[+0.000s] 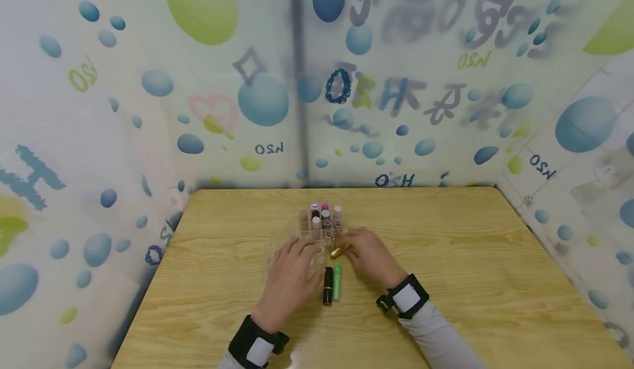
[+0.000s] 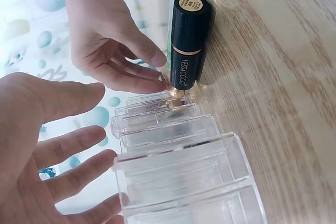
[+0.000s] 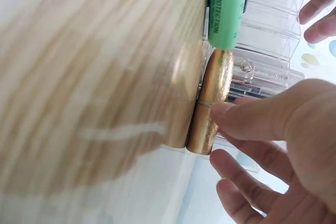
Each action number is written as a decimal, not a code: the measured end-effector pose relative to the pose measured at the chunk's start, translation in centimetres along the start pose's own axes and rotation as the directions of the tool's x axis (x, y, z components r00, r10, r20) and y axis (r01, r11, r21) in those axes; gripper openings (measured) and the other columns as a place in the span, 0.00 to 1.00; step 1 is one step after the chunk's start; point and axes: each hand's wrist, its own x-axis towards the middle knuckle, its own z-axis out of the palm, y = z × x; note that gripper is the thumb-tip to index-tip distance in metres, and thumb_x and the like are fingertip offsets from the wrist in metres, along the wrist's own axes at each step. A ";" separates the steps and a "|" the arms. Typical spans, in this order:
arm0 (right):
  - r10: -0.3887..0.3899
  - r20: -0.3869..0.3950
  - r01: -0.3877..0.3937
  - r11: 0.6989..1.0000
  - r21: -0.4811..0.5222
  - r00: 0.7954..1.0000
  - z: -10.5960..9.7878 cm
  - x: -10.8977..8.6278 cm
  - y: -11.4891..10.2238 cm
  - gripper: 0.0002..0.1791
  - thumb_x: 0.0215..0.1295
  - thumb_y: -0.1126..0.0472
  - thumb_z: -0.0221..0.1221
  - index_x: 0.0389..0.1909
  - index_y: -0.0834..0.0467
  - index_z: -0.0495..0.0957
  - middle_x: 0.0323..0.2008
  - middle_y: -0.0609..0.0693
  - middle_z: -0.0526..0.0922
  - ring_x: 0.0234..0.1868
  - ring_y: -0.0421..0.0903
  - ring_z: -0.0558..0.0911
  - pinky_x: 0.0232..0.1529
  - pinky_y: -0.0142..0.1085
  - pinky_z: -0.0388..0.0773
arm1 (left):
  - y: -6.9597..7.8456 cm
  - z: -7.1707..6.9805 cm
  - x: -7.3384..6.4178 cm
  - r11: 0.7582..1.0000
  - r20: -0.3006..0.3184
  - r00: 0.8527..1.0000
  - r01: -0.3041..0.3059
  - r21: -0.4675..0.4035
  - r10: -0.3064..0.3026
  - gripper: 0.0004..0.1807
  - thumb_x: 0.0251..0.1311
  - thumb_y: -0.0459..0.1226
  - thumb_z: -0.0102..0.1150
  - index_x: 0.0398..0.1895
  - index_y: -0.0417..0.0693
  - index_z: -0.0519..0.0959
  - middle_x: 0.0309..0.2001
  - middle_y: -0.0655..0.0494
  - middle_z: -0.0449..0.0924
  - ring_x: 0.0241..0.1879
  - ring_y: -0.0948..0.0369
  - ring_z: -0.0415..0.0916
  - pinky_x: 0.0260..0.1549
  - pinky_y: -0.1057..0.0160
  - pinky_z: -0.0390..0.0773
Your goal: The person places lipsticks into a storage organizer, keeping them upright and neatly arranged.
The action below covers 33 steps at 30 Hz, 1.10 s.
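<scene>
My right hand (image 1: 371, 254) pinches a gold lipstick tube (image 3: 216, 74) between thumb and fingers, just in front of a clear plastic lipstick organizer (image 2: 239, 163). Spread over the organizer's left part is my left hand (image 1: 292, 270), fingers extended and gripping nothing. Its compartments show bare in the left wrist view. Several lipsticks (image 1: 325, 215) with pink, clear and dark parts stand in the far compartments. A black lipstick (image 1: 328, 289) and a green tube (image 1: 337, 283) marked PROTECTION lie side by side on the table, between the two hands.
Everything lies on a wood-grain table (image 1: 446, 237). Behind it and at both sides rise pale walls (image 1: 436, 110) printed with blue and green drops. Each wrist wears a black strap (image 1: 408, 297) with a small device on it.
</scene>
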 end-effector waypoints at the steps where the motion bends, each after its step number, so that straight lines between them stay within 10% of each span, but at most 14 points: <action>1: -0.004 -0.007 0.004 1.000 -0.002 1.000 0.0 0.0 0.0 0.10 0.61 0.68 0.69 0.42 0.54 0.90 0.41 0.45 0.88 0.44 0.45 0.83 0.51 0.44 0.81 | 0.0 0.0 0.0 1.000 -0.002 1.000 0.002 0.000 -0.002 0.22 0.57 0.45 0.74 0.54 0.49 0.85 0.62 0.49 0.81 0.65 0.40 0.73 0.63 0.35 0.72; 33: 0.047 0.129 -0.048 0.999 0.001 0.991 -4.0 -0.5 -2.0 0.11 0.58 0.68 0.69 0.42 0.55 0.90 0.38 0.44 0.88 0.39 0.40 0.84 0.44 0.38 0.84 | 0.2 0.5 0.1 1.000 0.025 1.000 0.011 -0.023 -0.011 0.24 0.59 0.46 0.72 0.57 0.48 0.85 0.59 0.51 0.83 0.64 0.44 0.74 0.64 0.38 0.71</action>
